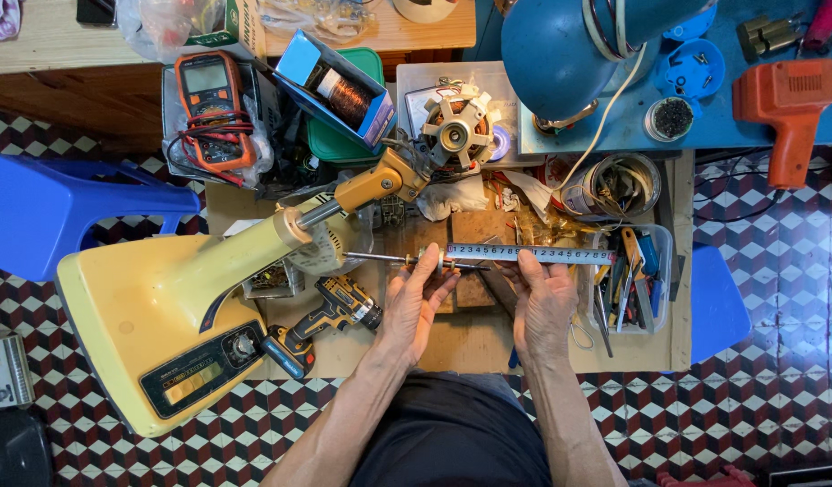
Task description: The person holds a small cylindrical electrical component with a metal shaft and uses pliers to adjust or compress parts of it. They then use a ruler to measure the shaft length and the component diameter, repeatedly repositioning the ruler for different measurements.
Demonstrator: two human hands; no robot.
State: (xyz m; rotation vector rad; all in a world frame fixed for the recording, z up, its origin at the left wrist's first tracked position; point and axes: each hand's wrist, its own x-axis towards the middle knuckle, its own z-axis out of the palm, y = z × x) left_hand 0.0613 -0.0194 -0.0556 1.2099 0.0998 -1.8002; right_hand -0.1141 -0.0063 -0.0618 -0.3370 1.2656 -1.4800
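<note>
There is one view only, from a camera worn on the person's head, looking almost straight down over a cluttered low workbench and the checkered tile floor around it. The far side of the bench lies along the top of the frame; the person's lap fills the bottom centre. Both forearms enter from the bottom edge and meet near the middle. The camera sits close enough that small tools are distinct, yet takes in the whole bench width.

Bright, even overhead light, soft shadows, sharp focus, slight wide-angle bending at edges.
</note>
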